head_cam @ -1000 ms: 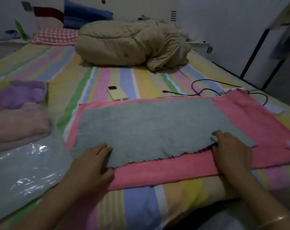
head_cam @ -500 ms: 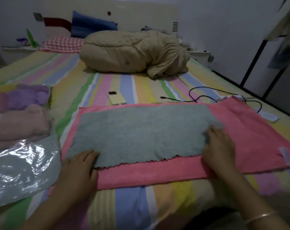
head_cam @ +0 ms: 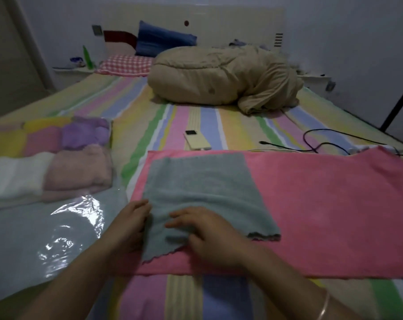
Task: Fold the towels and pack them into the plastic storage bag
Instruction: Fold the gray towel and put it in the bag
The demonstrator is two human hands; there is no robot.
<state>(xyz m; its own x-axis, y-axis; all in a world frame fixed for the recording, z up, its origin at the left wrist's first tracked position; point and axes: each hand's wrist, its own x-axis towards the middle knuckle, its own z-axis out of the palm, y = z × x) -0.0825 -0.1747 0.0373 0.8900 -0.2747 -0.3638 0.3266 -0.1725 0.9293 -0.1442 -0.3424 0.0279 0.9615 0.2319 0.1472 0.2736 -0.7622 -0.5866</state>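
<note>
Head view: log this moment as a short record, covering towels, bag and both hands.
pink towel: spread flat on the bed
grey towel: doubled over, lying on pink towel's left part
left hand: fingers touching grey towel's left edge
right hand: flat on grey towel, near edge
plastic storage bag: left of towels, folded towels inside far end

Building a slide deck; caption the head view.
Left hand and right hand rest on a folded grey towel atop a pink towel, beside a part-filled plastic storage bag.

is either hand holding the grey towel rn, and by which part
Cannot tell for sure. The right hand lies over the near edge of the grey towel; the left hand touches its left edge with straight fingers.
</note>
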